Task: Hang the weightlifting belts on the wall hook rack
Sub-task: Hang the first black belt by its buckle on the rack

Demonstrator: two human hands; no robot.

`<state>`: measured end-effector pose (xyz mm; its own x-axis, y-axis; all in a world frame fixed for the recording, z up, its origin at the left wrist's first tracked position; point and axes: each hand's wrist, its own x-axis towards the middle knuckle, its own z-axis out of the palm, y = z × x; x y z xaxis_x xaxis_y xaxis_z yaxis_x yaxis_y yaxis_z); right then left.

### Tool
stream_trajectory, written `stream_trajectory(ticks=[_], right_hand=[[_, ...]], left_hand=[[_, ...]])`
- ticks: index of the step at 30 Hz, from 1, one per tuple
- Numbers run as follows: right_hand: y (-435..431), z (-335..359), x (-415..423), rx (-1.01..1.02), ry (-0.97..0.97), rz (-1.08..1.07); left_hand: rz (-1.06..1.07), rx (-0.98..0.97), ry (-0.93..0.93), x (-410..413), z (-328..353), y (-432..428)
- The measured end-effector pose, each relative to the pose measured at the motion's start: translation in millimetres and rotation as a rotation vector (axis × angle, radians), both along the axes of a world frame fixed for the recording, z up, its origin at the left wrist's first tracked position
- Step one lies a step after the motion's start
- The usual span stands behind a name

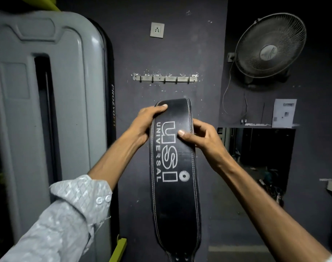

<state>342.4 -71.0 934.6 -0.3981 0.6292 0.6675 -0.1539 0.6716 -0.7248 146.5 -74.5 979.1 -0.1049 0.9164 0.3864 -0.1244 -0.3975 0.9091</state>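
Observation:
A black leather weightlifting belt with white "USI UNIVERSAL" lettering hangs lengthwise in front of me, folded over at its top. My left hand grips its upper left edge, thumb on the front. My right hand pinches the right edge slightly lower, thumb pressed on the lettering. The metal wall hook rack with several bare hooks is fixed to the dark wall, straight above the belt's top with a gap between them.
A tall grey gym machine cover stands close on the left. A wall fan with a dangling cord hangs at upper right. A white socket sits above the rack. A dark opening lies at right.

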Motion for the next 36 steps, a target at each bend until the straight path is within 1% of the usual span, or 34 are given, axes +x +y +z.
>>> stream_trajectory(ticks=[2,5,8,10,14,16,18,20,22,23,26,28,31,33,36], right_hand=[[-0.7,7.5,1.8,-0.015,0.010,-0.066],[13.7,31.1,0.7,-0.171,0.042,-0.085],[36.2,52.4,-5.9,-0.262,0.164,-0.078],[49.8,57.0,-6.9,-0.260,0.200,-0.083],[52.7,35.5,-9.1,-0.191,0.192,-0.036],[45.5,19.4,-10.3,-0.115,0.183,-0.013],[39.6,4.9,-9.1,-0.008,0.135,-0.007],[40.9,-5.5,-5.8,0.042,0.107,-0.017],[45.5,-6.8,-0.3,0.016,0.080,-0.044],[49.9,-3.7,2.6,-0.037,0.079,-0.047],[70.8,16.7,9.1,-0.293,0.058,-0.028],[85.7,30.4,8.2,-0.366,0.027,-0.025],[104.7,44.5,3.8,-0.389,0.119,-0.011],[112.6,49.2,4.2,-0.370,0.152,-0.046],[119.1,40.8,10.8,-0.265,0.133,-0.090]], left_hand=[[0.006,0.085,0.030,2.0,-2.7,3.2],[-0.006,0.179,0.076,11.4,-9.5,-2.4],[-0.021,0.215,0.191,14.4,-20.3,-7.4],[-0.034,0.196,0.250,10.5,-23.5,-5.0],[-0.009,0.085,0.237,3.8,-7.6,4.9],[-0.002,0.046,0.216,7.0,2.3,11.4],[-0.004,0.019,0.157,10.8,10.6,18.6],[0.001,0.000,0.116,12.1,14.6,27.8],[0.010,0.028,0.120,14.7,10.0,37.1],[0.014,0.053,0.132,16.8,5.7,40.5],[0.045,0.125,0.202,22.5,-10.2,43.5],[0.023,0.168,0.233,24.9,-20.7,43.6],[-0.040,0.183,0.325,25.8,-36.7,48.8],[-0.064,0.181,0.404,27.9,-47.5,52.6],[-0.051,0.147,0.406,29.4,-50.2,63.7]])
